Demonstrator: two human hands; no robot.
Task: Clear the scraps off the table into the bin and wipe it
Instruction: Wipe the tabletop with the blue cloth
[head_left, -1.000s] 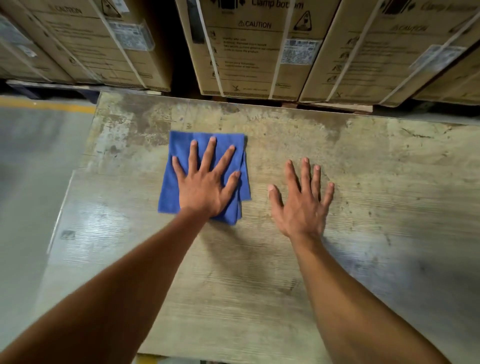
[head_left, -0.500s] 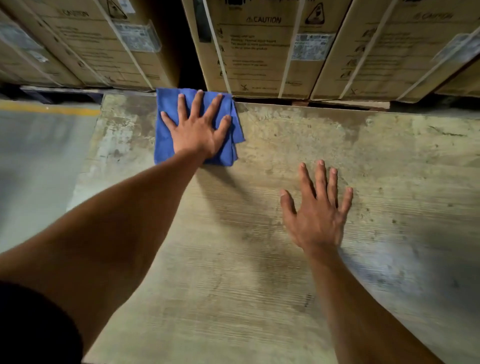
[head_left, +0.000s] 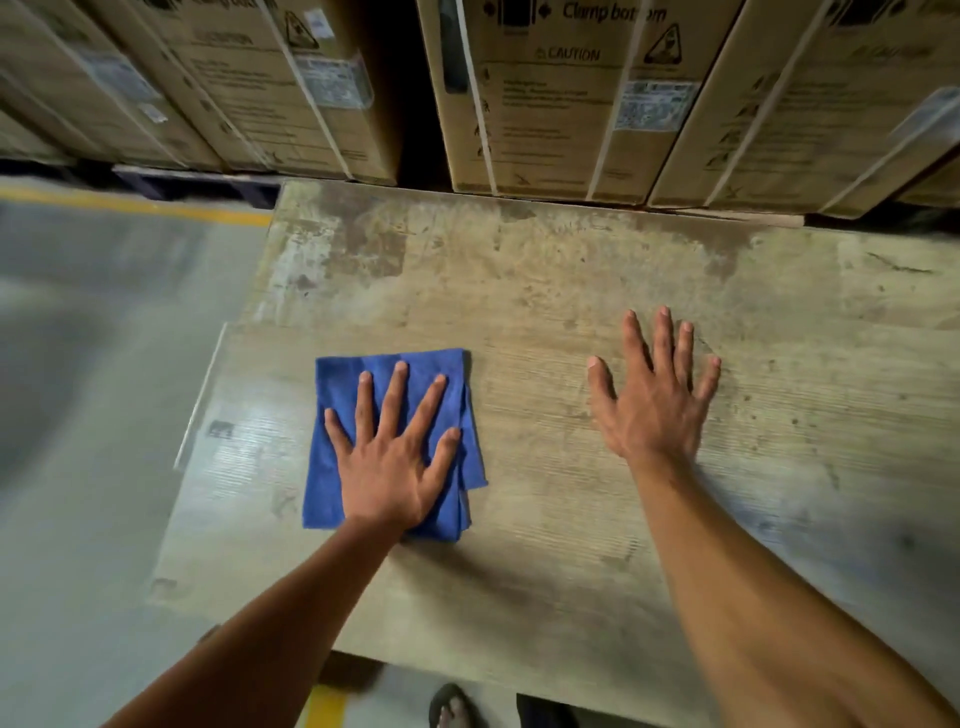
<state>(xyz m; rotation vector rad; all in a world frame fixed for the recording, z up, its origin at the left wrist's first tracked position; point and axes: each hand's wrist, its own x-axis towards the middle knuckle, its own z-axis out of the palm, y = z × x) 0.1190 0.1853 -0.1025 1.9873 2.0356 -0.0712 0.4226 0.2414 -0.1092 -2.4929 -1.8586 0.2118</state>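
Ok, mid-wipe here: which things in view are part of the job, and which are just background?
Part of the job:
- blue cloth, folded, flat under the left hand
- table, worn and stained
- right hand, spread flat on the bare table

Just background:
- cardboard boxes stacked behind the table
- yellow floor line
- sandalled foot below the near edge

No scraps or bin in view.

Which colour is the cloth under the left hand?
Plain blue cloth, seen in the head view.
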